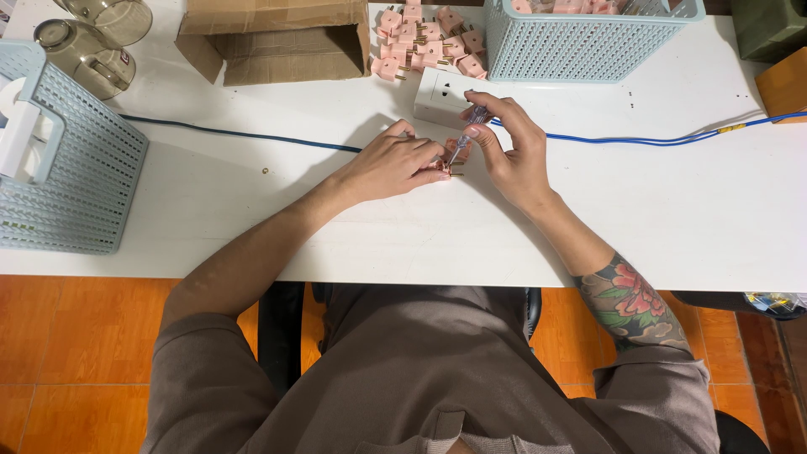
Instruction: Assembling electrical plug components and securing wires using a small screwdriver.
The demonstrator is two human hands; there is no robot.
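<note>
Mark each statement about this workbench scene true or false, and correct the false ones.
1. The right hand holds a screwdriver. True.
2. The left hand rests on the cardboard box. False: it pins a small pink plug to the white table.
3. A pile of pink plugs lies between the box and a blue basket. True.
4. A red cable crosses the table. False: the cable is blue.
</note>
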